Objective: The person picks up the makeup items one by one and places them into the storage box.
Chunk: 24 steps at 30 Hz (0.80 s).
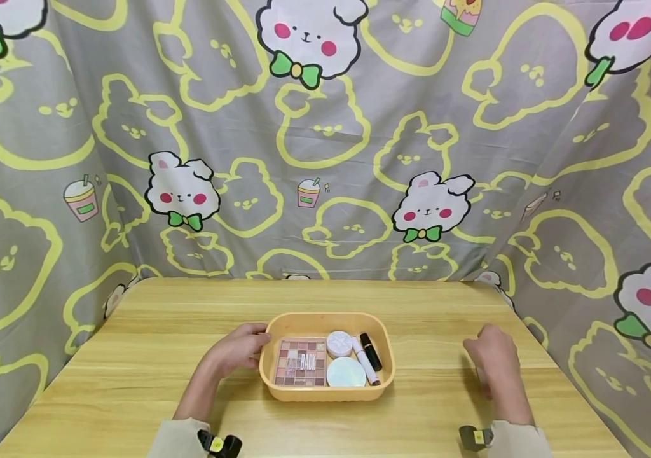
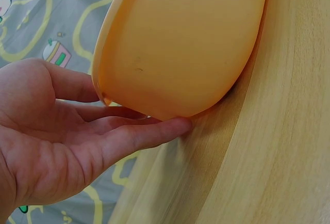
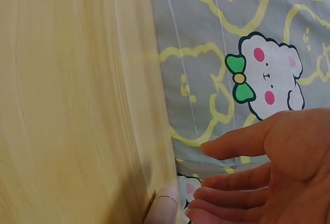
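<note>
My left hand holds the left end of an orange plastic basket, thumb at the rim and fingers along the outer wall. An eyeshadow palette lies inside it at the left. To the right are a small round white case, a pale round compact, a slim white tube and a black tube. Far to the basket's right is my right hand, its fingers loosely extended. Beside its fingertips stands a whitish rounded object, mostly cut off in the right wrist view.
The basket rests near the middle of a wooden table. A grey curtain with yellow outlines and white bunny prints hangs behind it and on both sides. A wrist camera is strapped at each sleeve.
</note>
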Each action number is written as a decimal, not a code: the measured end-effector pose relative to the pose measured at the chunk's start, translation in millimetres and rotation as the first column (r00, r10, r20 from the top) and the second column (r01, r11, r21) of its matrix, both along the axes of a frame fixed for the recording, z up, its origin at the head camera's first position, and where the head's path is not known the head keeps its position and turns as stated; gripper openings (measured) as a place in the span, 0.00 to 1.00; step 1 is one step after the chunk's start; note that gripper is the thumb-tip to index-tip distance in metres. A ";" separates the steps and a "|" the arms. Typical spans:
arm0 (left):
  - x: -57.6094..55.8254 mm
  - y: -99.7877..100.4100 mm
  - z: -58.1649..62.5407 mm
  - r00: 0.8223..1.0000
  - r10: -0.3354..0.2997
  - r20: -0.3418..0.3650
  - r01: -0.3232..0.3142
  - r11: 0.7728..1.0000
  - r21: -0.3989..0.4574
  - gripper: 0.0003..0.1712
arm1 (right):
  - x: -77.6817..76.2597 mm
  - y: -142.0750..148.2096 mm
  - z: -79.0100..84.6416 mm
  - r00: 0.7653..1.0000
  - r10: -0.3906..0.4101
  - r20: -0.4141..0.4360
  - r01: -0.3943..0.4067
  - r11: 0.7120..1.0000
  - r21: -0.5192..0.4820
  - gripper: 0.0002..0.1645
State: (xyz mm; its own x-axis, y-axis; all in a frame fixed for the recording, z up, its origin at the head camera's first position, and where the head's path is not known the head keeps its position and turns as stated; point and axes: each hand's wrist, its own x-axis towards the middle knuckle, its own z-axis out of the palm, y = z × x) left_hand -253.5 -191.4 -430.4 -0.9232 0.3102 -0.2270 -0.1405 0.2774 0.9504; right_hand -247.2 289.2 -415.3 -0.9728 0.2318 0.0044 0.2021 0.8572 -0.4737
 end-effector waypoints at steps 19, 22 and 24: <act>-1.6 0.7 -0.9 1.000 -0.011 0.000 0.011 1.000 -0.002 0.27 | 8.1 -3.8 0.8 0.990 0.034 0.133 -0.034 0.999 -0.007 0.06; -1.8 0.6 -1.4 1.000 -0.013 -0.001 0.013 1.000 -0.001 0.27 | 7.5 -5.1 -0.6 0.987 0.044 0.154 -0.044 0.999 -0.004 0.05; -1.7 0.6 -1.3 1.000 -0.013 0.001 0.013 1.000 0.000 0.27 | 6.6 -6.0 -1.0 0.985 0.041 0.165 -0.042 0.999 0.000 0.04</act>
